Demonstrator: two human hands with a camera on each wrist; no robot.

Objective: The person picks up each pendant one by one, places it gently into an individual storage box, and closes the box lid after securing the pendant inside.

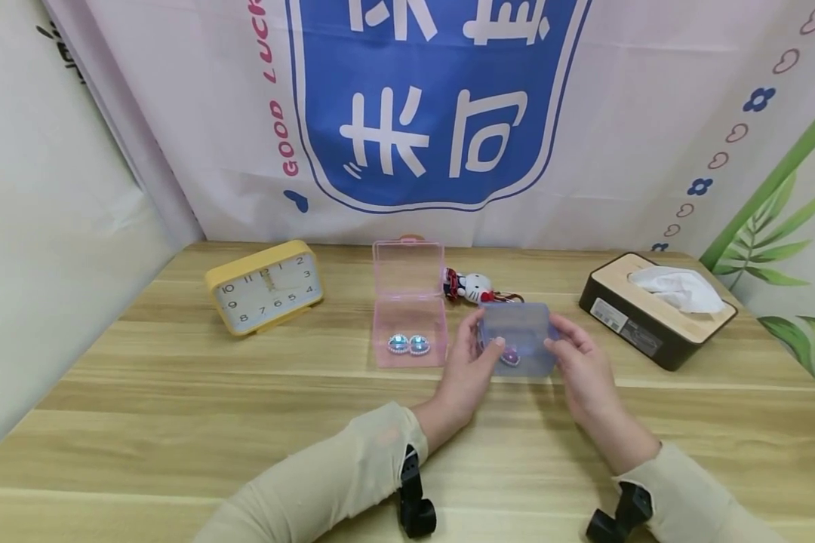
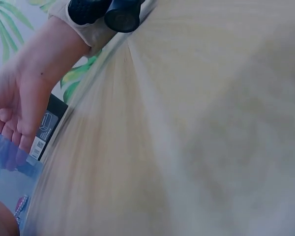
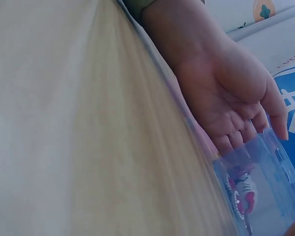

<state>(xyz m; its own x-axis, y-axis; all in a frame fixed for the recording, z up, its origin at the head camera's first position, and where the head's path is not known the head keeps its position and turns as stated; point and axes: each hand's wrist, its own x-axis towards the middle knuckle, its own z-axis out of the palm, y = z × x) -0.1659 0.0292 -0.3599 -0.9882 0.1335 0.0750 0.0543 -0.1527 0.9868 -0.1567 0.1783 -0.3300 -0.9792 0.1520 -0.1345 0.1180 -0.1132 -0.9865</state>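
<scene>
A translucent blue plastic box (image 1: 519, 324) is held between both hands just above the table, its near side tipped toward me. My left hand (image 1: 465, 371) grips its left side, thumb on the front face. On the right side, my right hand (image 1: 586, 373) pinches the box with thumb and fingers. Through the plastic shows a purple gem ornament with a beaded edge (image 1: 510, 357). To the left stands a pink plastic box (image 1: 410, 313) with its lid raised. Two blue gem ornaments (image 1: 408, 345) lie side by side in it.
Behind the blue box lies a Hello Kitty keychain (image 1: 475, 287). A yellow alarm clock (image 1: 265, 288) stands at the left of the wooden table (image 1: 176, 422). At the right is a tissue box (image 1: 657, 309). A printed cloth (image 1: 231, 188) hangs along the back edge.
</scene>
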